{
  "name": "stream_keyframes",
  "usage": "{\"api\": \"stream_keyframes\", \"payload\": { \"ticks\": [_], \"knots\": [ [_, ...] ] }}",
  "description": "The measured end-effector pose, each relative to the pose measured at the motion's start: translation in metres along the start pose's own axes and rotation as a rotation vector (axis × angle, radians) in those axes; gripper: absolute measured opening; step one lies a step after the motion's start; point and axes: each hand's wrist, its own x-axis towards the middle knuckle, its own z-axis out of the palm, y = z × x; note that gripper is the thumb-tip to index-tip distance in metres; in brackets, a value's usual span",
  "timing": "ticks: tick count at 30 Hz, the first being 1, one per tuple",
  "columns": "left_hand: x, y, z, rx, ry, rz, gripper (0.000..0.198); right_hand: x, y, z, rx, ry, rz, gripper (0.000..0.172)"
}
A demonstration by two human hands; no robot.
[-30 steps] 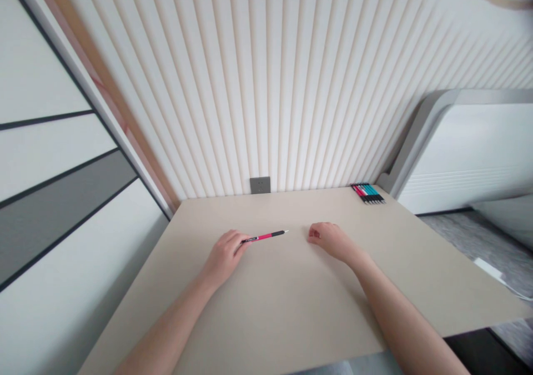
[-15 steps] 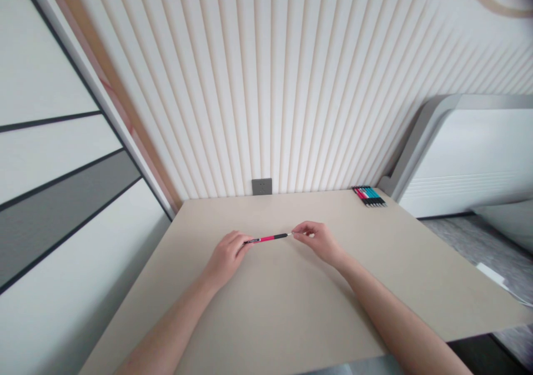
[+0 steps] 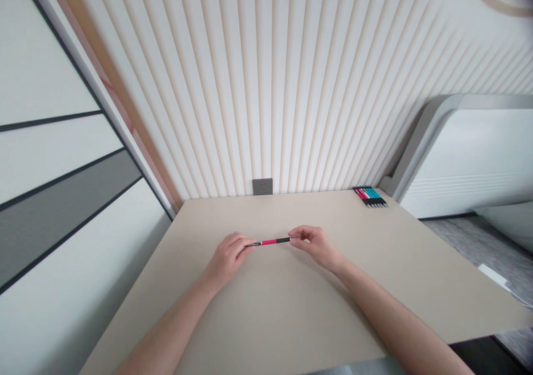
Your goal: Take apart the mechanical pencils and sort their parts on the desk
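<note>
1 head-worn view, facing forward and down, above the table (image 3: 270, 314)

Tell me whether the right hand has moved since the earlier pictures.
Yes: the right hand has shifted left, toward the wall socket, and now grips the end of the pen.

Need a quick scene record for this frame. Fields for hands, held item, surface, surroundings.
left hand: grips the left end of the pink-and-black pen
right hand: fingers pinch the pen's right end
held item: lies crosswise between the hands; contact with the table cannot be told
surface: beige tabletop
surroundings: row of pens with coloured barrels at the far right of the tabletop; grey wall socket on the slatted white wall
</note>
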Motion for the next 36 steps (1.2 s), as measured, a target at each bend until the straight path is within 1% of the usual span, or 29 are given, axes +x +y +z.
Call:
{"api": "stream_keyframes", "payload": {
  "ticks": [4, 5, 8, 10, 11, 14, 16, 19, 21, 24, 25, 27, 29, 31, 34, 36],
  "knots": [
    [0.000, 0.001, 0.000, 0.016, 0.006, 0.024, 0.013, -0.002, 0.000, 0.003, -0.088, 0.019, 0.035, 0.030],
    [0.000, 0.001, 0.000, 0.021, 0.006, 0.026, 0.013, -0.002, 0.001, 0.005, -0.116, 0.024, 0.052, 0.032],
    [0.000, 0.002, 0.001, 0.034, -0.005, 0.025, 0.014, -0.002, 0.004, 0.010, -0.173, 0.005, 0.097, 0.050],
    [0.000, 0.001, 0.002, 0.038, -0.001, 0.013, 0.014, -0.002, 0.005, 0.010, -0.180, 0.000, 0.094, 0.057],
    [0.000, 0.001, 0.002, 0.039, 0.006, 0.005, 0.014, -0.002, 0.004, 0.008, -0.184, 0.006, 0.073, 0.056],
    [0.000, 0.000, 0.001, 0.038, 0.022, -0.015, 0.014, -0.002, -0.001, 0.002, -0.205, 0.055, -0.040, 0.039],
    [0.000, -0.001, 0.001, 0.032, 0.024, -0.020, 0.014, -0.003, -0.005, -0.001, -0.209, 0.061, -0.112, 0.033],
    [0.000, 0.000, 0.001, 0.022, 0.024, -0.010, 0.014, -0.004, -0.008, -0.002, -0.243, 0.040, -0.150, 0.022],
    [0.000, 0.000, 0.002, 0.022, 0.025, -0.003, 0.013, -0.005, -0.008, -0.001, -0.287, 0.013, -0.154, 0.024],
    [0.000, 0.000, 0.002, 0.027, 0.015, -0.001, 0.013, -0.005, -0.007, 0.001, -0.325, -0.043, -0.132, 0.042],
    [0.000, -0.001, 0.002, 0.030, 0.009, -0.003, 0.013, -0.005, -0.006, 0.001, -0.328, -0.047, -0.123, 0.045],
    [0.000, -0.001, 0.003, 0.035, 0.004, -0.012, 0.013, -0.005, -0.007, 0.000, -0.325, -0.030, -0.131, 0.039],
    [-0.001, -0.001, 0.003, 0.038, 0.005, -0.023, 0.013, -0.004, -0.009, -0.001, -0.335, -0.004, -0.184, 0.029],
    [-0.001, -0.002, 0.002, 0.037, 0.007, -0.031, 0.013, -0.005, -0.011, -0.003, -0.362, 0.009, -0.246, 0.026],
    [-0.001, -0.002, 0.002, 0.033, 0.006, -0.026, 0.013, -0.006, -0.015, -0.005, -0.412, -0.012, -0.317, 0.027],
    [0.000, -0.002, 0.001, 0.035, 0.002, -0.014, 0.014, -0.008, -0.016, -0.006, -0.413, -0.084, -0.330, 0.032]
  ]
}}
